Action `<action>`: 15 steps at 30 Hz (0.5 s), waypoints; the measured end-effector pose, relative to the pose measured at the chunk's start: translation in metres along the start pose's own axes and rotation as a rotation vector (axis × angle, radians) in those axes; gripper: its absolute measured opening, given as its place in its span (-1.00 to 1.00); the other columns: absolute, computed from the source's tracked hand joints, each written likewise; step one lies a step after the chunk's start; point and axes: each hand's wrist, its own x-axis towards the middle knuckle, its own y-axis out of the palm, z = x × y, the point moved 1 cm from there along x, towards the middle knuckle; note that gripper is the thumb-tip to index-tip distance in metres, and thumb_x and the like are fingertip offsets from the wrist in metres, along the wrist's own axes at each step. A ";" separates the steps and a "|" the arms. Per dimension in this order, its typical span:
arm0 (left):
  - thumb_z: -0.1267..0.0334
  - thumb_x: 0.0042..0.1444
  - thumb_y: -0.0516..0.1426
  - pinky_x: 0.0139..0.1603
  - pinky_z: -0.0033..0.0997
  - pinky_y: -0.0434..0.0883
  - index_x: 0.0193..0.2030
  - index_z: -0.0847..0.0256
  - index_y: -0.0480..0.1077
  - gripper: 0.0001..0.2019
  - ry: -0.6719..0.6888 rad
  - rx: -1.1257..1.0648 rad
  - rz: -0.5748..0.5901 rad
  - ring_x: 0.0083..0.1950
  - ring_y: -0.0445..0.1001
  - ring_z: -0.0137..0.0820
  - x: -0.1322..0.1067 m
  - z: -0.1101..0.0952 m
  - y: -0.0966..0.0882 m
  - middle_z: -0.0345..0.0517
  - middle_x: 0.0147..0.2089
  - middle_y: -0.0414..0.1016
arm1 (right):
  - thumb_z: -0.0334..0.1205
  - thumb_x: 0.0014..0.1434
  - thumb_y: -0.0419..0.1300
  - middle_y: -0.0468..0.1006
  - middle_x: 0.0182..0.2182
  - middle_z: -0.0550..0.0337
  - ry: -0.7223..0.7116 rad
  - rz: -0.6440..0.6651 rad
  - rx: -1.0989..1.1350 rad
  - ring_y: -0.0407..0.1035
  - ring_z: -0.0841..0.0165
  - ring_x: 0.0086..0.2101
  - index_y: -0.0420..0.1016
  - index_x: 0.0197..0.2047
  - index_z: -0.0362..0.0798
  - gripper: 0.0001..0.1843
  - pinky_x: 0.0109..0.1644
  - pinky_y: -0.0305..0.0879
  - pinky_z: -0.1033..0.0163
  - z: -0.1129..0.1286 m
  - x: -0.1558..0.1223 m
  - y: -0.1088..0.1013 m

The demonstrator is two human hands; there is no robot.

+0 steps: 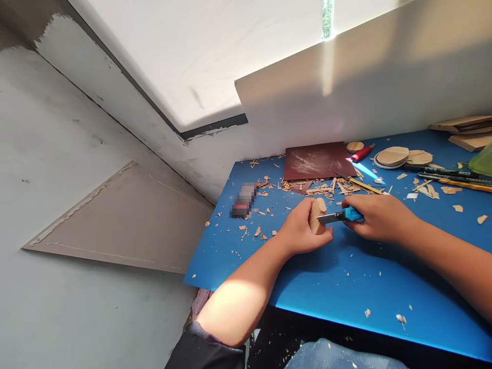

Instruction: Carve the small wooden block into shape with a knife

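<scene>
My left hand (302, 228) grips a small, rounded block of pale wood (317, 216), with the fingers wrapped around its lower part. My right hand (378, 218) is closed around a blue-handled utility knife (351, 214). The knife's steel blade (328, 218) points left and meets the wood near my left thumb side. Both hands rest just above the blue work surface (230, 256), and wood shavings lie scattered around them. My left hand hides part of the block.
Beyond my hands lie a sheet of dark red sandpaper (317, 160), a heap of wood shavings (323, 187), round wooden discs (392, 156), and a red-handled tool (362, 152). Pens (442, 171) lie at the right. Walls bound the board's far and left sides.
</scene>
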 end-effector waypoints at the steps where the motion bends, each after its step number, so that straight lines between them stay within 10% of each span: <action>1: 0.13 0.12 0.34 -0.06 -0.29 0.42 0.08 0.12 0.35 -0.57 0.001 -0.018 0.004 -0.08 0.50 -0.27 0.000 0.000 -0.001 -0.10 -0.01 0.55 | -0.04 0.31 0.20 0.72 -0.23 0.12 0.012 0.010 -0.017 0.56 0.19 -0.27 0.57 -0.16 0.06 -0.81 -0.29 0.12 0.17 0.002 0.001 -0.001; 15: 0.11 0.20 0.30 -0.22 -0.38 0.33 0.11 0.09 0.37 -0.61 -0.164 -0.233 0.092 -0.32 0.31 -0.40 -0.002 0.003 0.003 -0.23 -0.24 0.40 | 0.04 0.43 0.09 0.77 -0.19 0.01 0.152 0.118 -0.082 0.59 0.13 -0.19 0.69 -0.15 0.03 -0.61 -0.21 0.14 0.16 0.026 0.011 -0.022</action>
